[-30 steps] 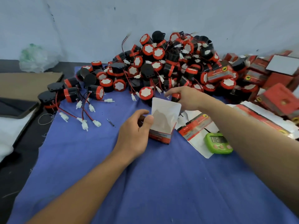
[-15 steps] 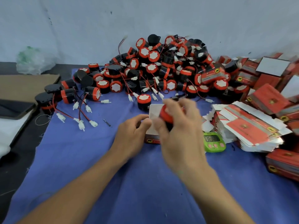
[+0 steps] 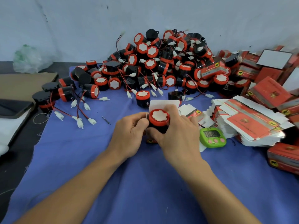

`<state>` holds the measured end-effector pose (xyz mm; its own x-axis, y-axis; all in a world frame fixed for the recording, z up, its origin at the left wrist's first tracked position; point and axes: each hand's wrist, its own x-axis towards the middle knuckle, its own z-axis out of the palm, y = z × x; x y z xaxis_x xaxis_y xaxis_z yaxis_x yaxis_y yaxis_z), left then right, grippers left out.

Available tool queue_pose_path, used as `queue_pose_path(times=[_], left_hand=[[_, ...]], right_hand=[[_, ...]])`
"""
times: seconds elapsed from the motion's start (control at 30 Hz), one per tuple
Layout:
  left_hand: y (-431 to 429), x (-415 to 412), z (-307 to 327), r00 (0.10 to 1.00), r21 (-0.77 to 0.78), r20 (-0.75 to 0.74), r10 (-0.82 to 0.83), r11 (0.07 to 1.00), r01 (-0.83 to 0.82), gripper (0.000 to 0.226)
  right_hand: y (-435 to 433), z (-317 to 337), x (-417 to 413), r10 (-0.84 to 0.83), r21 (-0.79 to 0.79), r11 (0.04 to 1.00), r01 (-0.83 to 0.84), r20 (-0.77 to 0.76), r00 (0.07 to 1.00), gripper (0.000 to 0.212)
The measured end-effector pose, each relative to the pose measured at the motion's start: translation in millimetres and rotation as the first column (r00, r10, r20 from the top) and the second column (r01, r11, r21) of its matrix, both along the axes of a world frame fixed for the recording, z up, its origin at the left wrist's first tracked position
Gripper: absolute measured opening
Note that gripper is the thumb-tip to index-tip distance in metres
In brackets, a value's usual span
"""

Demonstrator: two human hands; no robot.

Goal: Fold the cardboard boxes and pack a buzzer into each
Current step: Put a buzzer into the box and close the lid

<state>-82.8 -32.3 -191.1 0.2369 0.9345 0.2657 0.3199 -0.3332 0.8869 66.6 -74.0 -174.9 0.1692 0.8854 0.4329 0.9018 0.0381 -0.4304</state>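
Buzzers [image 3: 152, 50] lie heaped at the back of a blue-clothed table [image 3: 145, 183], with flat boxes [image 3: 249, 122] stacked to the right, both within easy reach. At the centre, the right hand [image 3: 179, 138] curls its fingers round a red-capped buzzer [image 3: 159, 118], cap upward, at the mouth of a cardboard box [image 3: 163, 103]. The left hand [image 3: 129, 136] grips the box's side with curled fingers, apparently to steady it for loading.

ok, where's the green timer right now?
Head view, right of centre: the green timer lies on the blue cloth, just beside the right hand and left of the flat box stack.
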Motion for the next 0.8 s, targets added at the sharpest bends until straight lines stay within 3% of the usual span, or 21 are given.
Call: queue_pose_path(times=[0.13, 0.2, 0.3, 0.4, 0.53, 0.67, 0.8], left_hand=[[-1, -1, -1, 0.998, -0.010, -0.057, 0.022, 1.000, -0.023, 0.041], [0, 0, -3, 1.000, -0.079, -0.001, -0.030, 0.996, 0.030, 0.038], [1, -1, -5, 0.999, -0.051, -0.022, -0.046, 0.998, 0.044, 0.036], [0, -1, -5, 0.998, -0.008, -0.058, -0.009, 1.000, 0.008, 0.047], [1, -5, -3, 0.997, -0.016, -0.034, 0.070, 0.997, -0.071, 0.049], [-2, -2, -2, 0.998, 0.025, -0.028, 0.053, 0.998, -0.052, 0.051], [-1, -3, 0, 1.000, 0.005, -0.003, -0.016, 1.000, 0.016, 0.050]], right_hand=[[-4, -3, -5, 0.105, 0.000, 0.994, -0.106, 0.043, 0.994, 0.047], [-6, -1, 2, 0.217, -0.074, 0.972, -0.221, -0.062, 0.974, 0.041], [-7, 1, 21, 0.285, -0.139, 0.942, -0.307, -0.154, 0.946, 0.058], [-7, 2, 35, 0.224, -0.052, 0.970, -0.238, -0.193, 0.955, 0.059], [-6, 6, 49, 0.011, 0.148, 0.989, 0.025, -0.240, 0.971, 0.032], [-8, 0, 36, 0.035, -0.083, 0.995, -0.061, -0.287, 0.957, 0.024], [-8, -8, 28, 0.064, -0.135, 0.982, -0.134, -0.425, 0.903, 0.010]])
